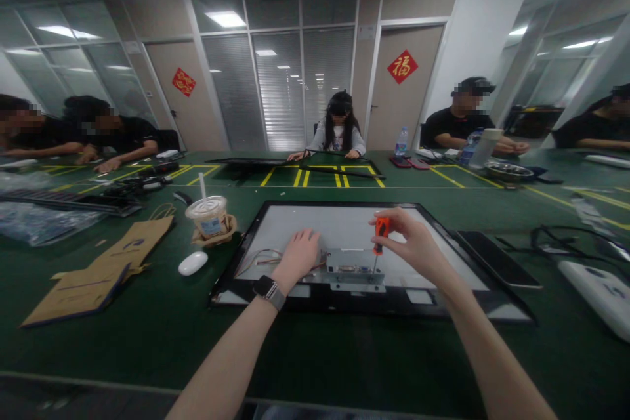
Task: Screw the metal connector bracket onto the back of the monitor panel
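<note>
A screwdriver (381, 230) is being held nearly upright by the right hand (413, 243), its handle being gripped between thumb and fingers. Its tip is being pointed down at the right end of a metal bracket (355, 270), by the near edge of a panel (339, 230); whether contact is being made cannot be told. The left hand (298, 254) is being held over the panel, just beside the bracket's left end, with its fingers stretched forward; whether anything is being pinched there cannot be told. Wires (258, 257) are being partly covered by it. The panel is being borne by the table (344, 361) and flanked by a cup (209, 210) and mouse (193, 264) on the left, a phone (497, 257) on the right.
</note>
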A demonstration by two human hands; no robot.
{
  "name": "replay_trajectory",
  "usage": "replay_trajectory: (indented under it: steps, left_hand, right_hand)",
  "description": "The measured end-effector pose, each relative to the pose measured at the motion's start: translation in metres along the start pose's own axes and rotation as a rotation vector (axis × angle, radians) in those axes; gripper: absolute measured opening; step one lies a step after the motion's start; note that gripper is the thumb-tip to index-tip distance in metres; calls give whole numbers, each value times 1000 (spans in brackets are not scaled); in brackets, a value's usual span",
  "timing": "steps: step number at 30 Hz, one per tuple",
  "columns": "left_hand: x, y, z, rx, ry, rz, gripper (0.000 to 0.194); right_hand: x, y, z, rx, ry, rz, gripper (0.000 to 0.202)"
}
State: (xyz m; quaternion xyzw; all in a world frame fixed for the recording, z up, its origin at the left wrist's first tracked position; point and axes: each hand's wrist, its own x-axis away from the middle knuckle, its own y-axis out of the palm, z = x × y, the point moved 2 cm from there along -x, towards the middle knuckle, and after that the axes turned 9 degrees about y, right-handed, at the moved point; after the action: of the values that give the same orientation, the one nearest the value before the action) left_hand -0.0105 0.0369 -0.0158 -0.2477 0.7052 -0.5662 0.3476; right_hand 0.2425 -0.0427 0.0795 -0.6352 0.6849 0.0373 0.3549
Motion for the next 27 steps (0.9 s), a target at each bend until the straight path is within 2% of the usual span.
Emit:
replay_trajectory:
  steps: [5, 12, 19, 27]
  left_hand:
    - [0, 2, -1, -4, 8, 3, 38]
    - [-1, 5, -2, -15, -16, 22, 39]
    - [0, -1, 1, -12, 12, -11, 39]
    - [1, -3, 2, 0, -28, -1, 36]
  right_hand:
    - [0, -8, -2, -16, 2, -50, 31]
    - [2, -10, -9, -90, 24, -139, 32]
    - [2, -12, -7, -123, 44, -156, 30]
    - [2, -13, -15, -153, 91, -173, 27]
